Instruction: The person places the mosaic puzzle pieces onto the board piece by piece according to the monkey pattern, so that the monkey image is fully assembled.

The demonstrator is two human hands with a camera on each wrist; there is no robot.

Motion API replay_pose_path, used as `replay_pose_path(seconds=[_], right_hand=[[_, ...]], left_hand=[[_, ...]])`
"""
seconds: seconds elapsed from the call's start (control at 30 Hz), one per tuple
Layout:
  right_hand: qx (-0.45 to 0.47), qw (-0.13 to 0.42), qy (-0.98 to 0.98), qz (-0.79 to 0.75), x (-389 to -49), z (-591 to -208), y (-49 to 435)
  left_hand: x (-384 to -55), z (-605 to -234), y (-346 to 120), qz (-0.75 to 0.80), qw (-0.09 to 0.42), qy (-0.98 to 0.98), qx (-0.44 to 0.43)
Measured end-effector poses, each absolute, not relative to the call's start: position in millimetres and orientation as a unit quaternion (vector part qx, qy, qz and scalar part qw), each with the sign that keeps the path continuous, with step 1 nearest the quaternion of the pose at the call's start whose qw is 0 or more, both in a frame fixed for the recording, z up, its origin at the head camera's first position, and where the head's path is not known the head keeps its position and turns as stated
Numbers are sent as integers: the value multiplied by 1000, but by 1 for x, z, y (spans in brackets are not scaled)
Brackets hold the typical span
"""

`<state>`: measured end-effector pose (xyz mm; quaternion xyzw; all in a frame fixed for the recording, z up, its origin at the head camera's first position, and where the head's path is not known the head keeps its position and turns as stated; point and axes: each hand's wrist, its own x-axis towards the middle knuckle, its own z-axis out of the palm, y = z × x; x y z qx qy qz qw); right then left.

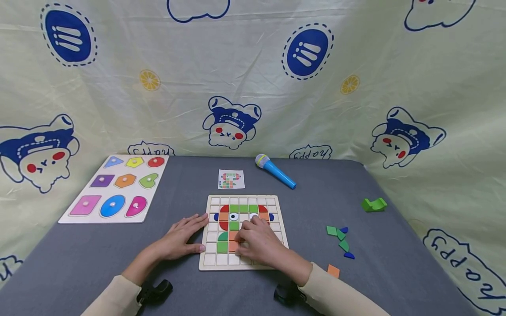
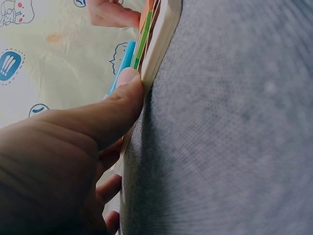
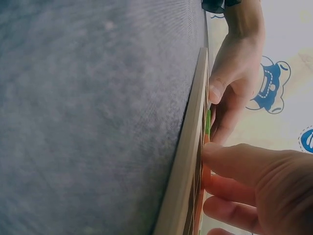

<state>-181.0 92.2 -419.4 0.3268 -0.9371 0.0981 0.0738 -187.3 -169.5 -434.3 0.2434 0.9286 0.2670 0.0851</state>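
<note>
A square wooden grid board (image 1: pixel 270 259) lies in front of me with a pattern of flat tiles in red, orange, green and blue, and round eye tiles. My left hand (image 1: pixel 182 235) rests along its left edge, fingers extended and thumb on the rim. Over the board's lower middle, my right hand (image 1: pixel 262 241) bends its fingers down and pinches an orange tile (image 3: pixel 207 169), which lies between thumb and fingers in the right wrist view. Left of these fingertips lie a green square tile (image 1: pixel 222 247) and a green quarter-round tile (image 1: pixel 223 236). The right hand hides part of the pattern.
Behind the board lie a small pattern card (image 1: pixel 231 184) and a blue toy microphone (image 1: pixel 278 172). A shape puzzle board (image 1: pixel 95 202) is at left. Several loose green tiles (image 1: pixel 331 230), blue half-rounds (image 1: pixel 349 255), an orange tile (image 1: pixel 334 271) and a green curved block (image 1: pixel 373 205) lie right.
</note>
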Motion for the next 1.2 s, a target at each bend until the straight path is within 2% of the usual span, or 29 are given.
replay_pose_path(seconds=[0.63,0.83,1.2], right_hand=[[304,46,-942,133,-177,-414,101],[279,53,-946,157,-173,-410,121],[215,78,-958,173,-166,-396,175]], left_hand=[[-189,-434,-173,278,108,921,251],[-190,-433,-175,282,131,917,252],[-190,-433,-173,274,120,921,248]])
